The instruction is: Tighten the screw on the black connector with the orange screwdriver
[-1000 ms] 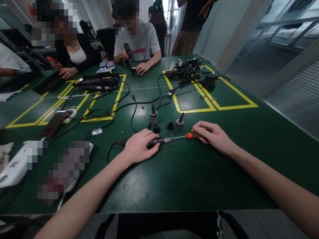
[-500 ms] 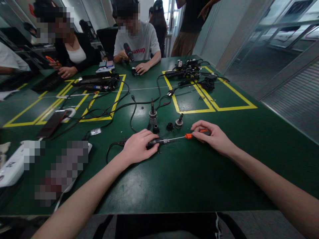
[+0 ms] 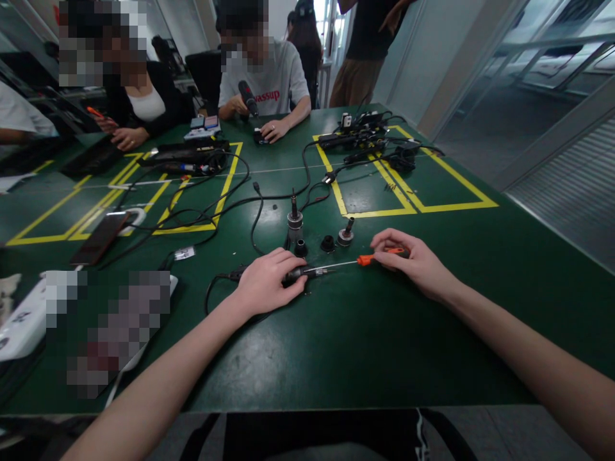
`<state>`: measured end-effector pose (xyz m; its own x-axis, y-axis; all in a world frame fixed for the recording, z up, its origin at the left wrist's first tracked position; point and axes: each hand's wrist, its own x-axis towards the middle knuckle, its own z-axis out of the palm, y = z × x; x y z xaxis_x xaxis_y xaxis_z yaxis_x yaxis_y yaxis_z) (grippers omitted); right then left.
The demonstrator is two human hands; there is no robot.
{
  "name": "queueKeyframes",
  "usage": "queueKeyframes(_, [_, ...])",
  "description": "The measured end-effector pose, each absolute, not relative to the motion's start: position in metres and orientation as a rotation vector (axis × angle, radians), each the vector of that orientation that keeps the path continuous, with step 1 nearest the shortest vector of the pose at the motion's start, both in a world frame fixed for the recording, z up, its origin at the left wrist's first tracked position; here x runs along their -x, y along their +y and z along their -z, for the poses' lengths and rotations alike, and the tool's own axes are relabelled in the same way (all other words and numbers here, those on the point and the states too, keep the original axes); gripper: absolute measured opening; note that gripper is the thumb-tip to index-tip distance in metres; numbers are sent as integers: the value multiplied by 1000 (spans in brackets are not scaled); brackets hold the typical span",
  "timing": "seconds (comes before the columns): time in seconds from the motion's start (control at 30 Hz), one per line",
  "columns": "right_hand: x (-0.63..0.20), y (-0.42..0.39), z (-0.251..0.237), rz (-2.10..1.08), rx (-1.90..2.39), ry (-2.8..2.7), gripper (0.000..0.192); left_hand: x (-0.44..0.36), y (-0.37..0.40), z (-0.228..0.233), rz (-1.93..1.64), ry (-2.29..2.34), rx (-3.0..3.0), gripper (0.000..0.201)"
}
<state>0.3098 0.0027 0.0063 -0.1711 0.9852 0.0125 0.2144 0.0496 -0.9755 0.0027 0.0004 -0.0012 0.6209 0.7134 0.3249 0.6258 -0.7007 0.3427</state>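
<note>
My left hand (image 3: 273,280) lies closed over a black corded pen-shaped tool (image 3: 294,274) on the table. Its narrow metal front end points right, past my fingertips. My right hand (image 3: 408,261) grips the handle of an orange screwdriver (image 3: 365,260). The screwdriver's thin shaft runs left, and its tip meets or lies just over the front of the black tool; I cannot tell which. Just behind stand a metal cylinder with a shaft on top (image 3: 295,225), a small black cup-shaped part (image 3: 300,248), a second black cap (image 3: 327,243) and a round metal part with a stem (image 3: 345,234).
The green table (image 3: 269,371) carries yellow tape outlines and black cables (image 3: 230,205). A phone (image 3: 100,238) and white power strips (image 3: 29,320) lie left. Black cabled devices (image 3: 355,137) are piled at the back right. Across the table, a person holds a power drill (image 3: 248,98).
My right hand has shifted slightly up and right. The screwdriver handle has turned, showing more orange, and its shaft sits a little higher. My left hand has stayed in place.
</note>
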Motion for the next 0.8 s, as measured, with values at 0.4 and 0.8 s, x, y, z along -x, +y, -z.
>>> queueKeyframes(0.4, [-310,3,-7,-1223,1277,-1565,42,-2,0,0,-666,1108,-2642,22])
queueKeyframes(0.8, [-311,3,-10,-1183,1292,-1674,39,-3,0,-1,-657,1107,-2640,22])
